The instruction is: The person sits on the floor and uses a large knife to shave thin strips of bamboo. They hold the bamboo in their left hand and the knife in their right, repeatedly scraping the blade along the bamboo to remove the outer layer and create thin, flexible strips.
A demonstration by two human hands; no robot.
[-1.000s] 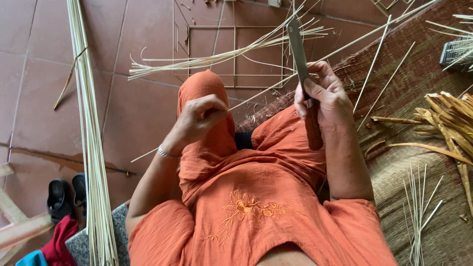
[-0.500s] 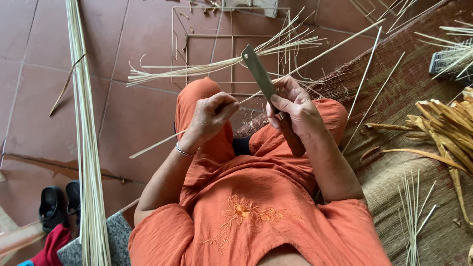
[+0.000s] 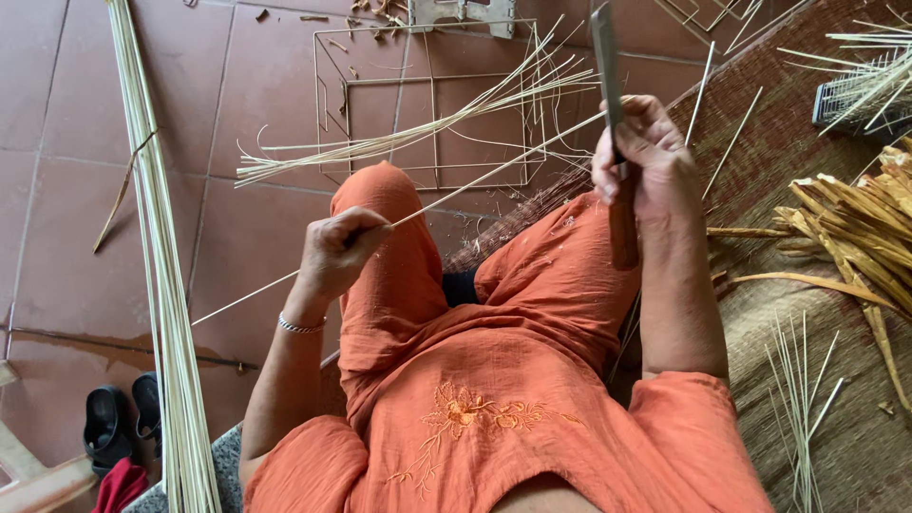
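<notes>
Red-brown tiled floor (image 3: 57, 190), glossy, big square tiles. To the right a woven mat (image 3: 855, 427), coarse brown weave. Person seated, orange crinkled cloth outfit with stitched flower at the chest, one knee raised.

Long bundle of pale splints (image 3: 161, 313) lies on the floor at left, running near-vertical in the frame, too many to count. One square wire frame (image 3: 427, 104), thin metal, on the tiles ahead of the knee, with a loose fan of thin pale strips (image 3: 408, 138) lying across it. Pile of flat yellowish bark strips (image 3: 855, 228) on the mat at right; small cluster of short thin sticks (image 3: 798, 399) nearer. One pair of black sandals (image 3: 119, 423) at lower left.

Right hand (image 3: 646, 157) wrapped tight around one knife (image 3: 613, 142): dark wooden handle pointing down, flat grey blade pointing up and away, long axis near-vertical.

Left hand (image 3: 342, 249), fingers pinched shut on one thin pale strip (image 3: 475, 180). The strip runs diagonally, from lower left near the floor up and right to the blade, where it meets the knife at the right hand. Silver bracelet (image 3: 299, 326) on the left wrist.
</notes>
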